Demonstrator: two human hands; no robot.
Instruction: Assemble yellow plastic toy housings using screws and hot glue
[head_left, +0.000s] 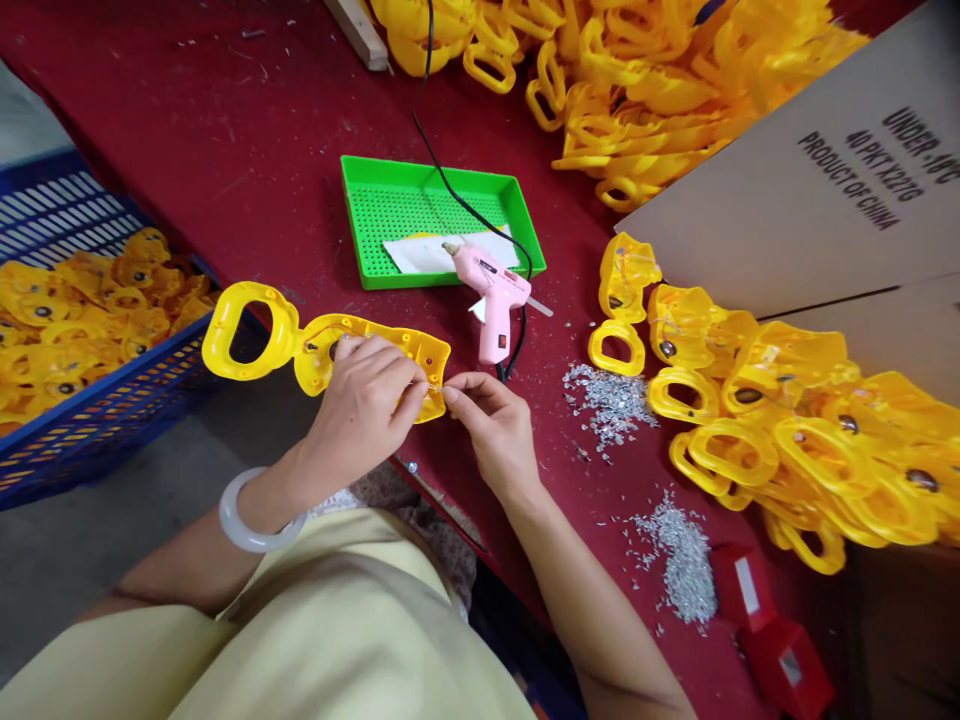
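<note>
My left hand (pixel 364 400) is closed on a yellow plastic shell with a ring handle (pixel 251 335), holding it over the near edge of the red table (pixel 225 150). The fingers of my right hand (pixel 487 420) are pinched together at the shell's right end, on something too small to make out. A pink glue gun (pixel 493 297) stands on the table just beyond my hands, and its black cord runs away across the green tray (pixel 442 235).
Piles of yellow shells lie at the right (pixel 787 420) and at the back (pixel 637 80). A blue crate (pixel 90 330) of the same parts stands at the left. A cardboard box (pixel 810 190) fills the right rear. Small silver bits (pixel 611 400) and red boxes (pixel 765 630) lie near the front edge.
</note>
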